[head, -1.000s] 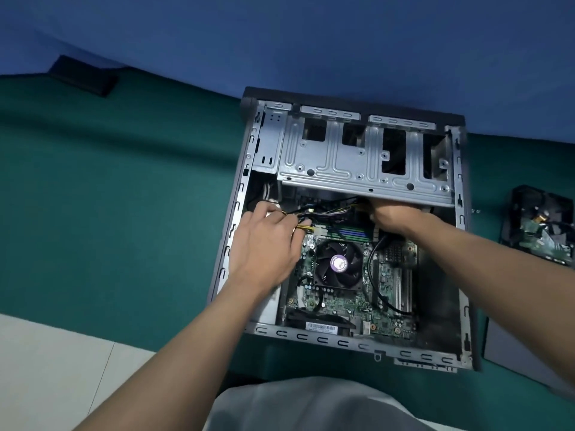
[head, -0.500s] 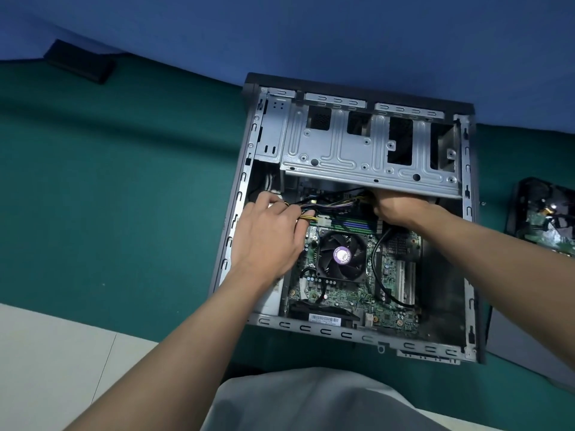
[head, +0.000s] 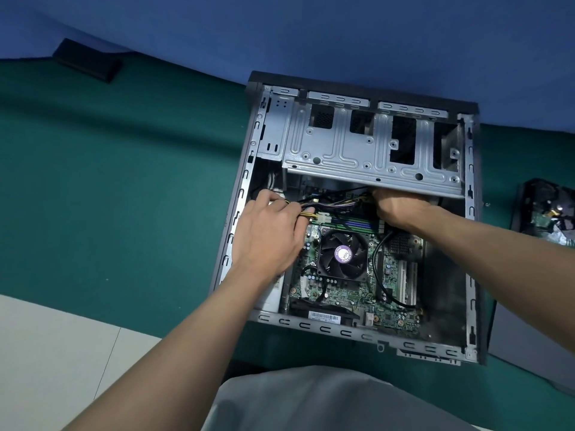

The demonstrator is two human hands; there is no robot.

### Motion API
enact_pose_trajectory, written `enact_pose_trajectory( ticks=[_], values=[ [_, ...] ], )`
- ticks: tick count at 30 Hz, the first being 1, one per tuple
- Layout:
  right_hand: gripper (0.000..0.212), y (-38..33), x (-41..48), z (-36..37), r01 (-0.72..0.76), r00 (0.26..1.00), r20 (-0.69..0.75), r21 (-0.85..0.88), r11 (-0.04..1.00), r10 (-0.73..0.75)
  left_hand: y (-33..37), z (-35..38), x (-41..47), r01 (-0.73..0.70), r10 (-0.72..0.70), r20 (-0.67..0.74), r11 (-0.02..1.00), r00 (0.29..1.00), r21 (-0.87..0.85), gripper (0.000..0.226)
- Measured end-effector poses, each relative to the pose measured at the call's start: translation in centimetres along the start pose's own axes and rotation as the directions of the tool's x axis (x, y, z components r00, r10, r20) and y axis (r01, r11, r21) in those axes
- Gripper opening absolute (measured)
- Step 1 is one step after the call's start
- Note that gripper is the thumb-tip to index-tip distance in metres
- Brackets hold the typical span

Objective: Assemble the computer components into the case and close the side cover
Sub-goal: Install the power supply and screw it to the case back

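Green matting (head: 124,197) is topped by an open grey metal computer case (head: 326,329). Inside it, yellow-and-black wires (head: 307,216) are pinched by the left hand (head: 267,234). The right hand (head: 401,209) is tucked under the silver drive cage (head: 357,150), fingers hidden, so its state cannot be told.

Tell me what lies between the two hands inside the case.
In the head view, a cable bundle of yellow, black and purple wires spans from left hand to right hand, over the memory sticks.
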State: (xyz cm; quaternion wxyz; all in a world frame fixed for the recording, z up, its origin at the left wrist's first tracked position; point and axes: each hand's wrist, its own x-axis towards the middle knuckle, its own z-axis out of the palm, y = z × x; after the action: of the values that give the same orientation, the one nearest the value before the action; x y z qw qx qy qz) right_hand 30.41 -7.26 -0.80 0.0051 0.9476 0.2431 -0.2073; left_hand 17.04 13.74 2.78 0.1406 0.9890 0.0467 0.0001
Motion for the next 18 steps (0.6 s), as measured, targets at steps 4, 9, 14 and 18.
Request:
enact_pose_trajectory(
  ticks=[4, 9, 14, 18],
  values=[
    [0.026, 0.1, 0.5, 0.6, -0.002, 0.999, 0.046, -0.027, 1.0, 0.003, 0.0, -0.1, 0.0, 0.004, -0.004, 0.001, 1.0, 1.0, -0.006, 0.03],
    [0.04, 1.6, 1.5, 1.2, -0.039, 0.998, 0.05, 0.144, 0.989, 0.032, 0.0, 0.0, 0.1, 0.003, -0.002, 0.02, 1.0, 1.0, -0.011, 0.032],
    [0.032, 2.2, 1.5, 1.8, -0.09, 0.995, 0.048, 0.168, 0.982, 0.084, -0.1, 0.1, 0.0, 0.008, -0.008, 0.006, 1.0, 1.0, -0.023, 0.033],
    [0.037, 1.8, 1.3, 1.9, -0.037, 0.996, 0.081, 0.188, 0.981, 0.022, -0.1, 0.1, 0.0, 0.003, -0.004, -0.005, 1.0, 1.0, -0.031, 0.033]
  ],
)
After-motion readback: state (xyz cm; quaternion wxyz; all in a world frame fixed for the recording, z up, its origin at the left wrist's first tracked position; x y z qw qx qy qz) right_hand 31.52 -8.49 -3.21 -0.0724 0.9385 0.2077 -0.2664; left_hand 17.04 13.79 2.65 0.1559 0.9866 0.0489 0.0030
